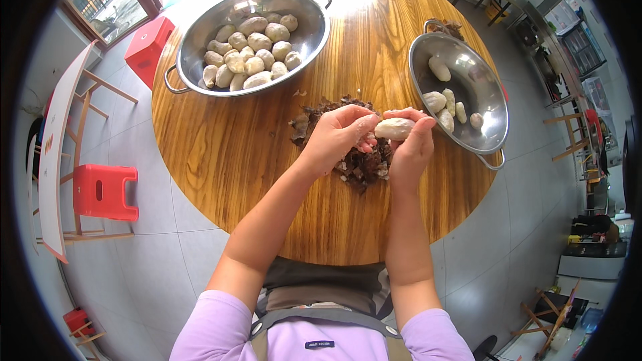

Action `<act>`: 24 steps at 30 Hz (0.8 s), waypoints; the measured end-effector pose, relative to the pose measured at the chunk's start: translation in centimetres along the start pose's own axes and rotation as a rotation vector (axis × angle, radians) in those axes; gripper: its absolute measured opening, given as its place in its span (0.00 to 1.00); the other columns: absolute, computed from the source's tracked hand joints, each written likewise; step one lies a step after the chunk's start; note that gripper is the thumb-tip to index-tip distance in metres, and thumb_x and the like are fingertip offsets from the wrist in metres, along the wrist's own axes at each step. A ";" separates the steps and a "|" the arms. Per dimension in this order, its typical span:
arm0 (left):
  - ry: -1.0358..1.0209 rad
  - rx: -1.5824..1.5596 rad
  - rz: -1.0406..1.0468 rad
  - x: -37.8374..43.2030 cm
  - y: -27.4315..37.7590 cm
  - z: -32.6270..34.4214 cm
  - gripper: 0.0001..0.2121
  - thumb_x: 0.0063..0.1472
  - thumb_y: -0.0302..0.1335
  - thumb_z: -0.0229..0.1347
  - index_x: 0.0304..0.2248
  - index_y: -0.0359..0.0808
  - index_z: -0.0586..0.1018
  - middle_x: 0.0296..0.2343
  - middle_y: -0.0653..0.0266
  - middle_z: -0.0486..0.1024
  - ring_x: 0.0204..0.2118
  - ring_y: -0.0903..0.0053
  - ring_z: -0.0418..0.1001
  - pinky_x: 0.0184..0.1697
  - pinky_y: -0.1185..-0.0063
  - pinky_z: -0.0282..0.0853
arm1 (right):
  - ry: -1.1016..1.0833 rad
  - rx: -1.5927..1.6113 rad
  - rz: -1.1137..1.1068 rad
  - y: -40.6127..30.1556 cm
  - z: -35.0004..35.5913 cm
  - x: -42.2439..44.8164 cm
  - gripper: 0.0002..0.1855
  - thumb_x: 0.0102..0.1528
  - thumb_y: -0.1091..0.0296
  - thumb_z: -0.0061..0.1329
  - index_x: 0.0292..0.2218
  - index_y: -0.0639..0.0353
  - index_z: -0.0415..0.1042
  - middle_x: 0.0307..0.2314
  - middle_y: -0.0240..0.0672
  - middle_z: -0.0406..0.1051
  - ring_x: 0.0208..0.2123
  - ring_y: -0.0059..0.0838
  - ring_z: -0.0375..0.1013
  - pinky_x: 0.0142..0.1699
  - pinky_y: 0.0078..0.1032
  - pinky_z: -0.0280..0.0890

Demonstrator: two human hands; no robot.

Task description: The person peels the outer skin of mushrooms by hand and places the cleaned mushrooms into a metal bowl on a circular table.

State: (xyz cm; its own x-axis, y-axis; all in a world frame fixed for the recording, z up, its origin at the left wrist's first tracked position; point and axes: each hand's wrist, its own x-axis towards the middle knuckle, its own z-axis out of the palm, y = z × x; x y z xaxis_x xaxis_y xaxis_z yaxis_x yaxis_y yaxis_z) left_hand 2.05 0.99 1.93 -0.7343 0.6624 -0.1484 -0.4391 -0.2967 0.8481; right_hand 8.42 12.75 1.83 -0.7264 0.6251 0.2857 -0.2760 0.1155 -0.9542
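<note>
A pale peeled tuber [395,129] rests in my right hand [412,145], between the thumb and fingers. Just left of it, my left hand [346,133] has its thumb and forefinger pinched close together; whether something small is between them cannot be told. Beneath both hands a heap of dark brown peelings [362,173] lies on the round wooden table. At the upper left stands a large steel basin [311,35] with many pale tubers [259,41]. On the right a second steel basin [484,72] contains several more tubers [439,68].
The round wooden table [225,160] has its near edge against my apron. More brown peelings [446,27] lie behind the right basin. Red plastic stools [105,191] and a white-topped table [62,155] stand on the left. Kitchen counters line the right side.
</note>
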 end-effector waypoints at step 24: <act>0.064 0.094 0.085 0.2 -0.7 0.1 0.14 0.61 0.26 0.47 0.44 0.27 0.70 0.35 0.61 0.73 0.34 0.83 0.71 0.37 0.85 0.69 | -0.008 0.005 0.139 1.8 0.9 -0.2 0.21 0.61 0.52 0.34 0.35 0.62 0.70 0.24 0.24 0.68 0.21 0.08 0.58 0.24 0.08 0.53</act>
State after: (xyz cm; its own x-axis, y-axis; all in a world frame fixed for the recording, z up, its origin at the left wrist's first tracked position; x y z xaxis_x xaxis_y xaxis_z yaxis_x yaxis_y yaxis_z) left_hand 2.26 1.38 1.32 -0.7994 0.5919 -0.1034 -0.3258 -0.2824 0.9023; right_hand 7.47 12.13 0.19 -0.7626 0.6289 0.1511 -0.1751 0.0242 -0.9843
